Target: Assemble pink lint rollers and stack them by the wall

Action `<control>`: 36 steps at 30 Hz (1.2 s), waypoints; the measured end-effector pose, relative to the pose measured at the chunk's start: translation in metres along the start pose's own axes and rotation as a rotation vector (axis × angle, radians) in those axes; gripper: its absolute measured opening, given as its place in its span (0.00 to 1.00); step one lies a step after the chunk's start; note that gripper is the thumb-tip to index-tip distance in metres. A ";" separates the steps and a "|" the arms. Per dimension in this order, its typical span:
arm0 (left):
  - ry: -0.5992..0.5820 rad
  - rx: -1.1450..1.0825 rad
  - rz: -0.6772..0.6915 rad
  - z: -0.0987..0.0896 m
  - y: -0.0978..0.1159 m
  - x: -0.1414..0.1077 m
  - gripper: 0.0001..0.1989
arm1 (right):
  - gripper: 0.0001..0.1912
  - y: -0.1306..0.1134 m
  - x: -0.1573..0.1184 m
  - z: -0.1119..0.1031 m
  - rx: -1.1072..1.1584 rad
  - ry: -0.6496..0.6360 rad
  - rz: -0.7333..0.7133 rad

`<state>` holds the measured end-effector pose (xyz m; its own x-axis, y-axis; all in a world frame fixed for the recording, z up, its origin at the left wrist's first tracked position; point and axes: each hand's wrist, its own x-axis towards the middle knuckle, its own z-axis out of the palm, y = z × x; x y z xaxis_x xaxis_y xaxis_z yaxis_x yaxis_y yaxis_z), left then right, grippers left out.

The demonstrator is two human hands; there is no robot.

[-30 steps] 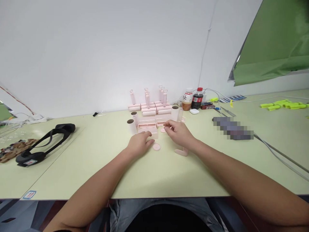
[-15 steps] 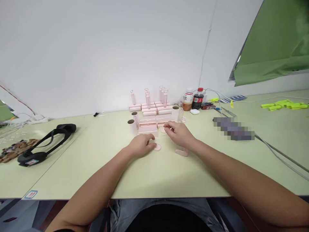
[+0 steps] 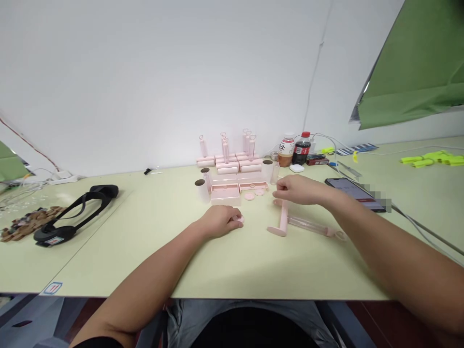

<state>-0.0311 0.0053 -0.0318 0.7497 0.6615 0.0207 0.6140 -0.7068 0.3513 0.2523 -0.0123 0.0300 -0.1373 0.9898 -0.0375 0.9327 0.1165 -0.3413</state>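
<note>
My left hand [image 3: 219, 221] rests on the table with its thumb and fingers closed round the edge of a small pink disc [image 3: 239, 219]. My right hand [image 3: 295, 190] hovers over one end of a pink cylinder with a flat oval end [image 3: 283, 220]; its fingers are curled together and what they hold, if anything, is hidden. Beside that lies a clear tube with a pink ring-topped cap [image 3: 308, 225]. Two more pink discs [image 3: 249, 196] lie between the hands, in front of an open pink box [image 3: 225, 192] and a shallow pink tray [image 3: 253, 186].
Behind stand pink boxes [image 3: 227, 168], upright capped tubes [image 3: 225, 151] and white cardboard-like tubes [image 3: 202, 191]. Two drink bottles [image 3: 300, 149] are near the wall. A phone [image 3: 353, 193] lies right, a black headset [image 3: 76, 212] left, with brown pieces [image 3: 32, 223] beyond.
My right hand has moved right, away from the discs, uncovering them and the tray. My left hand stays at its disc, fingers now further over it. The view has shifted slightly.
</note>
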 end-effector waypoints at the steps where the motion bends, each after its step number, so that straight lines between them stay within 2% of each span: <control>1: 0.004 0.001 -0.001 0.000 -0.001 0.001 0.15 | 0.18 0.008 -0.003 -0.001 -0.015 -0.068 0.010; 4: 0.016 0.009 0.002 0.001 -0.002 0.003 0.15 | 0.21 0.026 -0.014 0.001 -0.012 -0.254 0.014; 6: 0.027 0.022 0.001 0.001 -0.001 0.003 0.15 | 0.19 0.030 -0.019 0.008 -0.015 -0.358 0.014; 8: 0.032 0.037 -0.007 0.001 0.000 0.003 0.16 | 0.14 0.026 -0.022 0.015 -0.038 -0.411 0.005; 13: 0.035 0.058 -0.034 -0.001 -0.002 0.001 0.16 | 0.07 0.006 -0.021 0.031 0.085 -0.417 -0.047; 16: 0.076 0.024 -0.033 -0.002 -0.003 0.001 0.15 | 0.08 -0.004 -0.021 0.036 0.195 -0.337 -0.210; 18: 0.155 -0.093 -0.046 -0.003 0.001 0.001 0.16 | 0.09 -0.012 -0.022 0.039 0.254 -0.217 -0.356; 20: 0.209 -0.349 -0.052 -0.003 0.009 0.000 0.18 | 0.09 -0.021 -0.023 0.044 0.313 -0.103 -0.470; 24: 0.086 -0.896 -0.006 -0.003 0.030 -0.003 0.21 | 0.10 -0.038 -0.025 0.056 0.368 -0.004 -0.567; 26: 0.055 -1.028 0.005 -0.002 0.036 -0.005 0.23 | 0.11 -0.042 -0.025 0.061 0.373 -0.011 -0.567; 29: 0.044 -1.144 -0.028 0.000 0.037 -0.006 0.26 | 0.14 -0.041 -0.024 0.068 0.406 -0.093 -0.533; 36: -0.116 -1.316 -0.058 0.002 0.031 -0.006 0.23 | 0.17 -0.037 -0.023 0.074 0.476 -0.227 -0.536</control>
<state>-0.0156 -0.0213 -0.0229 0.7875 0.6109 -0.0820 -0.0019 0.1354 0.9908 0.1967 -0.0456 -0.0259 -0.6454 0.7604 0.0728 0.4812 0.4787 -0.7343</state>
